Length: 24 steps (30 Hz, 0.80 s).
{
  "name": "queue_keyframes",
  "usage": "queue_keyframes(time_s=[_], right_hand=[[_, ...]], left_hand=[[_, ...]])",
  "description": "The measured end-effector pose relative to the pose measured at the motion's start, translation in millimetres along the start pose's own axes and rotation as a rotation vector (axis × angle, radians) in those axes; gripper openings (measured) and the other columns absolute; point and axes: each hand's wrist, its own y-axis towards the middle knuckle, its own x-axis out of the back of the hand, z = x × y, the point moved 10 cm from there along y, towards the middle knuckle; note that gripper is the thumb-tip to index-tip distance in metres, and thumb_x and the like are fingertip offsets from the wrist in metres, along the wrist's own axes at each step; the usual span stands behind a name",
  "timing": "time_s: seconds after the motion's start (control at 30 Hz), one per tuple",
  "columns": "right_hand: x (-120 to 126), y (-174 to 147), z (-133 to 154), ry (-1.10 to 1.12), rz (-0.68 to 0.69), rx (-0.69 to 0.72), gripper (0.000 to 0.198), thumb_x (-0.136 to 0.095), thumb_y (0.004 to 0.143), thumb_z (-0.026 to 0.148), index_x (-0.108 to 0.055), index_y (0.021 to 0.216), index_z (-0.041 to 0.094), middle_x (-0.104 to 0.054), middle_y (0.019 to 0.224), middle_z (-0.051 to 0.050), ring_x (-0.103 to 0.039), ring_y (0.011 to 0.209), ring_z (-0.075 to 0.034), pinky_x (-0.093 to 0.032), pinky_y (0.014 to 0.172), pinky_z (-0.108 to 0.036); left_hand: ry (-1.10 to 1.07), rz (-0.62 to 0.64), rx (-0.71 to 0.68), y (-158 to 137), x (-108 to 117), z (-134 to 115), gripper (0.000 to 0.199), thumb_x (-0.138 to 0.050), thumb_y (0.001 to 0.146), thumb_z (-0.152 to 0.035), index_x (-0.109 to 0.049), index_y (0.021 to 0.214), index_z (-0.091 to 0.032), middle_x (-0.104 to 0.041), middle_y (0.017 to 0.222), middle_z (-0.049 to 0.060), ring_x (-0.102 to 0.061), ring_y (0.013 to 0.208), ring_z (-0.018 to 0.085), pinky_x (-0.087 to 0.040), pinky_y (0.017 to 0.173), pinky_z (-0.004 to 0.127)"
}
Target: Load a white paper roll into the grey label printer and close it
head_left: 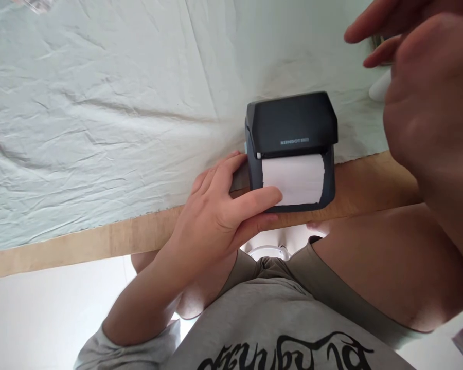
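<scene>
A dark label printer (pixel 293 123) with "NIIMBOT" on its lid sits at the table's front edge, its lid slightly raised at the front. White paper (pixel 293 177) with ragged dark edges lies across the front of its body. My left hand (pixel 219 200) grips the printer's near left corner. The thumb side presses on the paper, and the other fingers reach along the left side. Up at the right, my right hand (pixel 428 77) hovers close to the camera, slightly blurred. Its fingers are apart, and I see nothing held in them.
A wrinkled pale green cloth (pixel 119 103) covers the table, leaving a bare wooden edge (pixel 81 241) in front. Beyond the right hand, a white rounded object (pixel 381 86) is partly hidden. Something clear and shiny (pixel 38 4) lies at the top left. My legs are below the table edge.
</scene>
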Motion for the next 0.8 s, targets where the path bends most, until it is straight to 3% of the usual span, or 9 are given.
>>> queue_keyframes(time_s=[0.03, 0.1, 0.23, 0.4, 0.6, 0.7, 0.8], right_hand=[[3, -1, 4, -0.055, -0.021, 0.048, 0.069, -0.05, 0.108, 0.057, -0.057, 0.17, 0.029, -0.058, 0.174, 0.0, -0.059, 0.164, -0.02, -0.056, 0.134, -0.034], [-3, -2, 7, -0.122, 0.047, 0.113, 0.056, -0.062, 0.107, 0.056, -0.068, 0.154, 0.026, -0.069, 0.156, -0.003, -0.067, 0.149, -0.019, -0.058, 0.13, -0.04], [-29, -3, -2, -0.124, 0.321, 0.111, 0.055, -0.059, 0.109, 0.064, -0.07, 0.151, 0.031, -0.072, 0.143, 0.0, -0.071, 0.128, -0.014, -0.062, 0.11, -0.036], [-34, 4, -11, -0.031, 0.373, 0.024, 0.059, -0.067, 0.101, 0.064, -0.073, 0.149, 0.03, -0.073, 0.136, 0.001, -0.068, 0.118, -0.012, -0.059, 0.111, -0.037], [-36, 7, -17, -0.024, 0.408, -0.058, 0.064, -0.077, 0.089, 0.068, -0.074, 0.143, 0.034, -0.074, 0.136, 0.0, -0.068, 0.118, -0.016, -0.061, 0.111, -0.04], [-31, 9, -16, -0.079, 0.409, -0.026, 0.066, -0.077, 0.091, 0.067, -0.071, 0.147, 0.033, -0.073, 0.14, -0.001, -0.068, 0.117, -0.017, -0.064, 0.109, -0.042], [-31, 10, -11, -0.113, 0.449, 0.04, 0.059, -0.074, 0.096, 0.07, -0.069, 0.148, 0.041, -0.072, 0.14, 0.001, -0.067, 0.113, -0.014, -0.066, 0.103, -0.038]], left_hand=[[-0.003, -0.011, -0.01, -1, 1, -1, 0.02, -0.071, 0.123, -0.044, -0.076, 0.143, -0.043, -0.064, 0.174, 0.012, -0.069, 0.16, 0.039, -0.066, 0.127, 0.068], [0.002, -0.032, -0.019, -2, 2, -1, 0.023, -0.066, 0.126, -0.046, -0.071, 0.148, -0.043, -0.063, 0.174, 0.013, -0.068, 0.162, 0.038, -0.066, 0.128, 0.067], [0.005, -0.029, 0.028, -3, -1, 3, 0.055, -0.069, 0.123, -0.052, -0.05, 0.174, -0.046, -0.064, 0.178, 0.013, -0.066, 0.167, 0.04, -0.061, 0.135, 0.071], [-0.025, 0.003, 0.079, 1, -5, 7, 0.09, -0.068, 0.119, -0.073, -0.022, 0.192, -0.045, -0.068, 0.178, 0.01, -0.067, 0.168, 0.042, -0.062, 0.137, 0.065], [-0.03, -0.007, 0.064, 2, -3, 9, 0.089, -0.065, 0.119, -0.076, -0.026, 0.192, -0.042, -0.068, 0.178, 0.012, -0.068, 0.165, 0.043, -0.063, 0.133, 0.061], [-0.029, -0.012, 0.059, 1, -2, 9, 0.088, -0.068, 0.119, -0.073, -0.03, 0.191, -0.041, -0.069, 0.177, 0.012, -0.068, 0.165, 0.043, -0.063, 0.132, 0.059], [-0.054, -0.038, 0.035, 1, 1, 9, 0.085, -0.073, 0.117, -0.066, -0.034, 0.189, -0.042, -0.069, 0.177, 0.012, -0.068, 0.164, 0.043, -0.063, 0.131, 0.06]])
